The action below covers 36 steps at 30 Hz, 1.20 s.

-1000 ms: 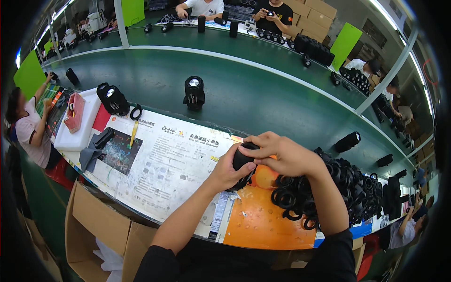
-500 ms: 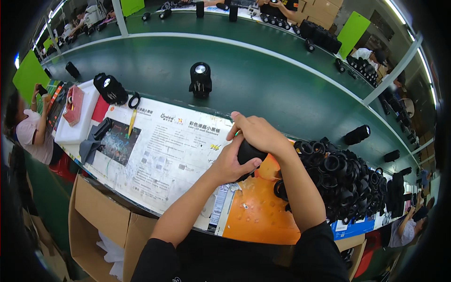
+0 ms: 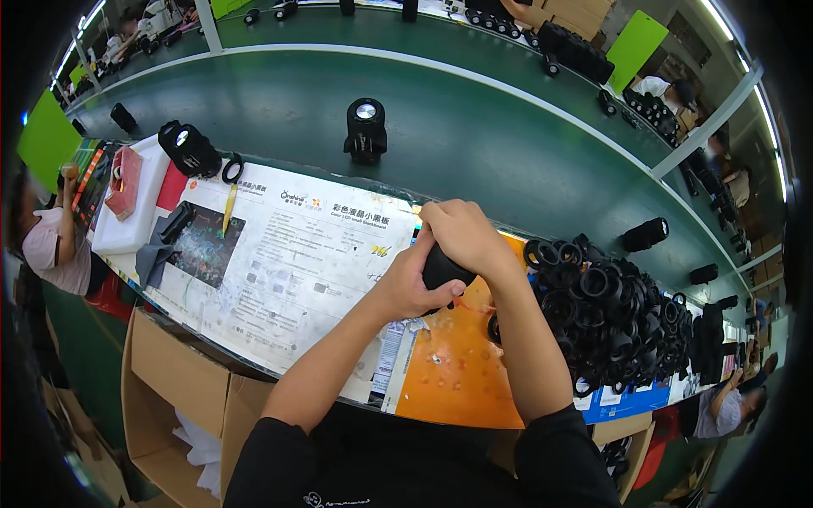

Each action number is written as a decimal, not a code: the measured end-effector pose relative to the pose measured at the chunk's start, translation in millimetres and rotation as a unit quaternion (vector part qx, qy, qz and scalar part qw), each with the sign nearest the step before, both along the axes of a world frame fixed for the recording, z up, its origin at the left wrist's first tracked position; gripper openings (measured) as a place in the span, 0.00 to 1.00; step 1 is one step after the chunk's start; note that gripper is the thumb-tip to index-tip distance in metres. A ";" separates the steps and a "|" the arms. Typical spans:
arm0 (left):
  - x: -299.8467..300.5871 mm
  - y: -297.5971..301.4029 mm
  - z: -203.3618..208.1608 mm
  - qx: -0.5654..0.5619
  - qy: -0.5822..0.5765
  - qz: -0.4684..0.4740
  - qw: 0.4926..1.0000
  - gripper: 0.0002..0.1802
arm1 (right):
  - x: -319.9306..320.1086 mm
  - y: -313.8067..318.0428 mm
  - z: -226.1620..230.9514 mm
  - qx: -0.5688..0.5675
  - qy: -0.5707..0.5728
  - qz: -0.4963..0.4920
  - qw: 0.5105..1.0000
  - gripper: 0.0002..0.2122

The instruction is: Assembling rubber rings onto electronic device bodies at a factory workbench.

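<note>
Both of my hands are closed around one black cylindrical speaker above the near bench, over the join of the white printed sheet and the orange sheet. My left hand grips its side, thumb stretched across the near end. Over the far end lies my right hand, its fingers curled around the top. Most of the speaker is hidden by them. To the right, a large heap of black rubber rings lies beside my right forearm. A similar black speaker with a silver round face stands upright on the green surface ahead.
Another black speaker leans at left, near a single ring and a yellow knife-like tool. A white foam tray holds a pink box. More speakers lie at right. An open cardboard box sits below the bench edge.
The view has shifted slightly, so the bench things sit a little higher and to the left. My hands keep their hold on the speaker, with only a slight change in the right hand.
</note>
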<state>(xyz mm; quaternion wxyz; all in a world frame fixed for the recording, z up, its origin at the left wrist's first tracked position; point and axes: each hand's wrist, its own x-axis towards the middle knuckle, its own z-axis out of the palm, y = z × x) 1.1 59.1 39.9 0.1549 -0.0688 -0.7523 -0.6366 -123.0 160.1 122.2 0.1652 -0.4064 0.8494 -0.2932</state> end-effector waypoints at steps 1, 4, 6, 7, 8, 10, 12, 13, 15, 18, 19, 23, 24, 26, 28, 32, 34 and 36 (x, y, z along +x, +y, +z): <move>0.6 0.7 0.5 0.010 -0.008 -0.004 1.000 0.55 | 1.2 0.9 2.3 0.000 0.001 -0.001 1.000 0.20; 5.4 -4.9 0.2 0.004 -0.051 -0.015 0.999 0.52 | 11.7 -4.7 20.6 0.052 -0.018 0.015 0.998 0.20; 4.9 -4.8 1.3 0.006 -0.047 -0.017 0.999 0.51 | 11.6 -6.4 20.4 0.075 -0.025 0.000 0.997 0.19; 4.8 -4.8 1.3 0.009 -0.045 -0.020 0.999 0.51 | 9.9 -6.6 18.0 0.076 -0.023 0.001 0.997 0.19; 4.4 -5.2 0.5 0.009 -0.043 -0.020 0.999 0.51 | 7.5 -6.5 14.6 0.074 0.011 0.019 0.997 0.19; 3.8 -5.9 0.1 0.014 -0.036 -0.020 0.999 0.52 | 4.8 -6.7 9.3 0.073 0.049 0.037 0.995 0.19; 3.0 -4.6 4.0 0.026 -0.035 -0.028 0.999 0.53 | 3.7 -4.6 6.7 0.075 0.057 0.016 0.995 0.20; 2.7 -3.5 6.1 0.037 -0.037 -0.034 0.998 0.53 | 1.3 -1.7 1.1 0.075 0.061 0.014 0.995 0.20; 0.6 0.5 -0.5 0.062 0.001 -0.027 0.998 0.53 | 1.0 2.8 -1.0 0.043 0.126 0.028 0.991 0.19; -0.2 -1.9 -2.3 0.085 0.018 -0.033 0.996 0.50 | 8.6 4.6 4.1 -0.095 -0.066 -0.153 0.981 0.18; 0.1 -3.1 -1.8 0.081 -0.001 -0.044 0.996 0.47 | 7.7 8.9 -1.3 -0.097 -0.063 -0.154 0.981 0.18; -5.0 -5.8 -13.5 0.161 0.092 0.016 0.983 0.33 | 14.6 26.2 -44.0 -0.373 -0.164 -0.159 0.899 0.18; -4.3 -9.8 -18.8 0.282 0.044 0.027 0.958 0.30 | 28.2 28.5 -48.9 -0.364 -0.198 -0.156 0.897 0.17; -7.7 -17.7 -18.1 0.405 0.006 0.082 0.911 0.29 | 44.8 34.3 -74.4 -0.331 -0.237 -0.154 0.901 0.17; -10.2 -29.0 -9.9 0.500 0.029 0.042 0.865 0.37 | 60.3 35.8 -93.2 -0.295 -0.181 -0.129 0.929 0.19; 1.1 -33.9 9.2 0.552 0.051 0.032 0.832 0.40 | 90.5 25.9 -68.3 -0.335 -0.523 -0.122 0.774 0.25; 0.0 -35.8 5.7 0.533 0.060 -0.008 0.844 0.39 | 89.0 21.4 -64.6 -0.395 -0.537 -0.159 0.728 0.26; -1.0 -36.5 9.3 0.487 0.086 0.001 0.869 0.37 | 75.9 24.5 -59.6 -0.409 -0.565 -0.159 0.699 0.24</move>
